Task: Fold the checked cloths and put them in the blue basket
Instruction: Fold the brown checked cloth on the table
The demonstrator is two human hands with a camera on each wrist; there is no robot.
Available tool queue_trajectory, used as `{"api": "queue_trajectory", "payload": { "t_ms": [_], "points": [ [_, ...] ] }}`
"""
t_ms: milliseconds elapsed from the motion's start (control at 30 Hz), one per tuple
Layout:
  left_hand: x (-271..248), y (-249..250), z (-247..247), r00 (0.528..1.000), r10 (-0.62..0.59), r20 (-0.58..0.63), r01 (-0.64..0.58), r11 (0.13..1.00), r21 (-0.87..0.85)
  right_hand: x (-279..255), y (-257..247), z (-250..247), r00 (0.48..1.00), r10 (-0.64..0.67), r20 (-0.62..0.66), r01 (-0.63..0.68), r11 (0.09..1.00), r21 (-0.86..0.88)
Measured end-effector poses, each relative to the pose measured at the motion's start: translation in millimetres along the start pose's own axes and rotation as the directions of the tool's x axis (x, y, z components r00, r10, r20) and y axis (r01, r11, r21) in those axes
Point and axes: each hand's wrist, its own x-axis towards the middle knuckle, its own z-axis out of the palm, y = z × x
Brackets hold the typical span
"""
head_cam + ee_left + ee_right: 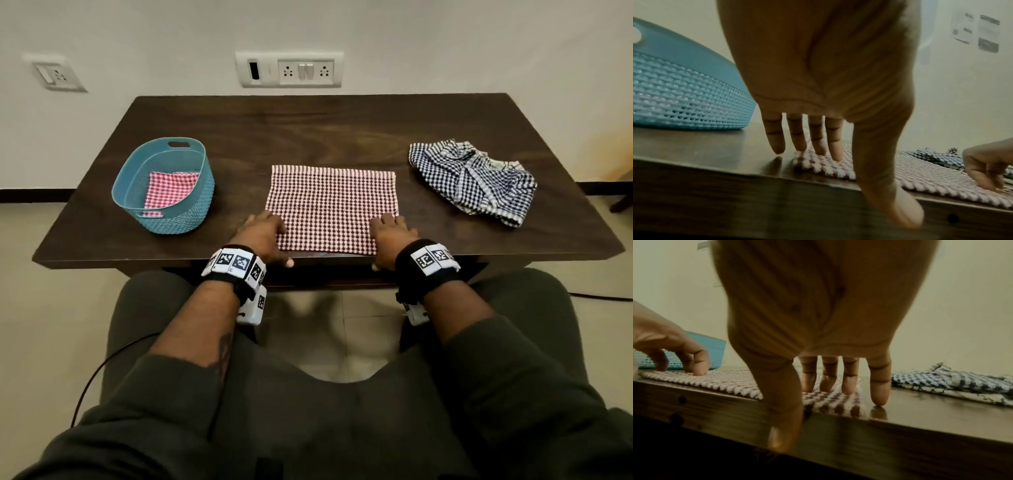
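The red-and-white checked cloth (331, 209) lies flat on the middle of the dark wooden table (308, 126), its near edge along the table's front edge. My left hand (262, 233) rests on its near left corner with straight fingers (835, 142) spread, the little finger down on bare wood just beside the cloth and the thumb hanging over the table's edge. My right hand (394, 233) lies the same way on the near right corner, fingers (847, 378) straight, little finger on the wood. To the left stands the blue basket (186, 219), a folded pink checked cloth (169, 190) inside it. To the right lies a crumpled blue-and-white checked cloth (472, 180), well apart from the red one.
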Motion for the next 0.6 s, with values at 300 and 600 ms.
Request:
{"api": "queue_trajectory", "payload": {
  "t_ms": [300,600],
  "points": [
    [-20,1,-24,0.999,0.05,0.016,-0.049,0.998,-0.04,-26,17,-40,0.994,-0.109,-0.027,0.112,0.954,0.277],
    [-4,-21,-59,0.969,0.01,-0.249,-0.096,0.937,-0.337,-7,39,-66,0.964,0.03,-0.262,0.145,0.771,0.62]
  ]
}}
